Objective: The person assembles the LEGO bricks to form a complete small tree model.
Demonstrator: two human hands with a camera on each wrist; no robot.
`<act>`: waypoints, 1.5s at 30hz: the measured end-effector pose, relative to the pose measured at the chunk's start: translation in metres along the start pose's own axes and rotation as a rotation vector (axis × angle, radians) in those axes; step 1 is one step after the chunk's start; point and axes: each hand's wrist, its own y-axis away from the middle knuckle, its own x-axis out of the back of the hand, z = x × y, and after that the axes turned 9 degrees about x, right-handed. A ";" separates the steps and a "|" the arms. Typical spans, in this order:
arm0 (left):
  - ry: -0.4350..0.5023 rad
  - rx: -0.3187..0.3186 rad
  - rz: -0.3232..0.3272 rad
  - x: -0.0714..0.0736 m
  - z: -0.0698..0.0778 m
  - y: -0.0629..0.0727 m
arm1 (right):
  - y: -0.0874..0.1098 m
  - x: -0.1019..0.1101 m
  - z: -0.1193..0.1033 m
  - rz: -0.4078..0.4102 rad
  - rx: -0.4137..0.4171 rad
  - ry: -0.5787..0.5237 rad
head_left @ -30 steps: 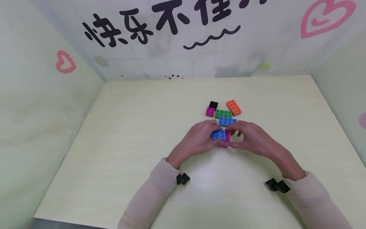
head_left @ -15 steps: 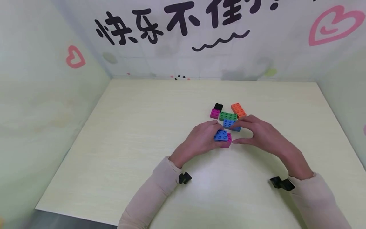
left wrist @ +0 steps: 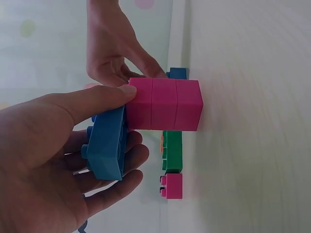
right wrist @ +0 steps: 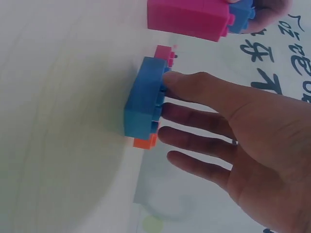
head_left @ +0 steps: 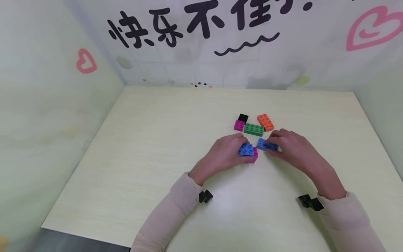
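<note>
We see the printed wall (head_left: 192,66) rising behind the pale tabletop (head_left: 157,147), which carries every brick. Two light sleeves (head_left: 170,213) reach in from the near edge, ending in hands that are apart, each gripping something.

The left hand (head_left: 227,152) holds the pink stack (head_left: 255,155) together with the stacked blue brick (head_left: 245,150): thumb across the joint, fingers behind the blue. We think it spans both because the blue overhangs the stack and would otherwise want support. Whether the stack touches the tabletop, we cannot tell.

The right hand (head_left: 292,147) pinches the loose blue brick (head_left: 261,143), just right of the stack; thumb and fingers straddle its narrow width, probably the easiest way to grasp a low brick, and its left-end studs are left showing.

Beyond the hands lies the green brick (head_left: 253,129), with the orange brick (head_left: 266,121) angled just beside it. These seem set back to stay within reach yet out of the way. Smallest are the black brick (head_left: 243,118) and the small pink brick (head_left: 239,125) in front of it; whether those two are joined, we cannot say.
</note>
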 end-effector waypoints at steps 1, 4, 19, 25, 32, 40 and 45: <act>0.002 0.003 0.000 0.000 0.000 0.000 | 0.001 0.001 -0.001 0.003 -0.003 0.003; 0.016 0.015 -0.005 0.001 -0.001 0.000 | 0.003 0.002 -0.001 0.033 -0.013 0.012; 0.063 0.015 -0.023 -0.005 0.000 0.000 | 0.015 0.012 0.002 0.107 -0.031 -0.285; 0.092 0.012 -0.020 -0.003 -0.002 -0.001 | 0.018 0.022 0.001 0.112 0.121 -0.506; 0.093 -0.009 -0.016 -0.002 -0.003 -0.002 | 0.016 0.022 0.000 0.056 0.106 -0.533; 0.106 -0.019 -0.011 -0.004 -0.005 -0.003 | 0.017 0.019 0.000 0.058 0.102 -0.569; 0.118 -0.032 -0.002 -0.004 -0.006 -0.004 | 0.017 0.018 0.000 0.083 0.117 -0.546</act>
